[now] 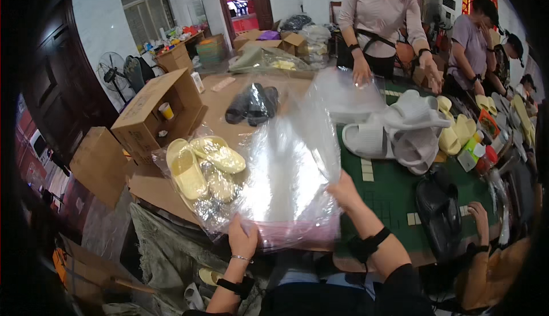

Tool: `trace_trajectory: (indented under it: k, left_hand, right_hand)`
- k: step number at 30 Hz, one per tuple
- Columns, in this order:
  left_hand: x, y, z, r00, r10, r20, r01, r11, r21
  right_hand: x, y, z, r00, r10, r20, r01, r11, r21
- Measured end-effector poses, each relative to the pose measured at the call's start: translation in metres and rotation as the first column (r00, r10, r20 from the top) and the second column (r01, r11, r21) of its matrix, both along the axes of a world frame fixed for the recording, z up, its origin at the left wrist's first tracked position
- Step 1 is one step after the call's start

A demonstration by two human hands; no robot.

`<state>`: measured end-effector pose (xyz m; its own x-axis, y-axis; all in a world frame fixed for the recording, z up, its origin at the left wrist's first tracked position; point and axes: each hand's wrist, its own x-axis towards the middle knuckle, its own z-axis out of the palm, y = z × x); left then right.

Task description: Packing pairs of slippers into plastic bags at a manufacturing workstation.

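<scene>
A large transparent plastic bag (286, 170) with a pink band along its near edge lies before me, shining with glare. My left hand (243, 238) is closed on the near left part of the bag, fingers partly hidden by the film. At the right side, my right hand (346, 192) pinches the bag's edge. Just left of the bag, yellow slippers (189, 172) lie in crinkled transparent film on the cardboard. Beyond it sits a pair of black slippers (251, 104), partly under film. Nothing solid can be made out inside the bag I hold.
An open cardboard box (154, 113) with a yellow cup (166, 111) stands left. Grey slippers (394, 133), yellow slippers (454, 127) and black slippers (439, 213) rest on the green mat (374, 193). A person (382, 22) across the table touches plastic film; another person's hand (479, 216) is near right.
</scene>
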<state>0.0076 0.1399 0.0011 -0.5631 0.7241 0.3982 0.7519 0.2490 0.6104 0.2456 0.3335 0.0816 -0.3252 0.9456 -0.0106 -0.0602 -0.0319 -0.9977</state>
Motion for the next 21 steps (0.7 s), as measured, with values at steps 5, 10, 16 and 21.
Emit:
trace_trajectory:
  k: [5, 10, 16, 21]
  left_hand:
    - [0.052, 0.016, 0.004, 0.903, -0.229, 0.364, 0.257, 0.966, -0.030]
    - [0.087, 0.018, -0.003, 0.915, -0.386, 0.120, 0.393, 0.919, -0.039]
    - [0.088, 0.014, 0.020, 0.937, -0.311, 0.161, 0.291, 0.947, 0.137]
    - [0.088, 0.029, 0.051, 0.851, -0.482, -0.206, 0.476, 0.875, -0.081]
  right_hand:
    - [0.084, 0.017, 0.008, 0.999, 0.014, 0.029, -0.013, 0.999, -0.036]
    - [0.152, 0.023, -0.020, 0.955, -0.172, 0.240, 0.155, 0.984, 0.089]
    - [0.233, -0.030, 0.038, 0.453, -0.749, 0.483, 0.394, 0.654, 0.646]
    - [0.354, -0.046, -0.026, -0.045, -0.582, 0.812, 0.325, 0.760, 0.563]
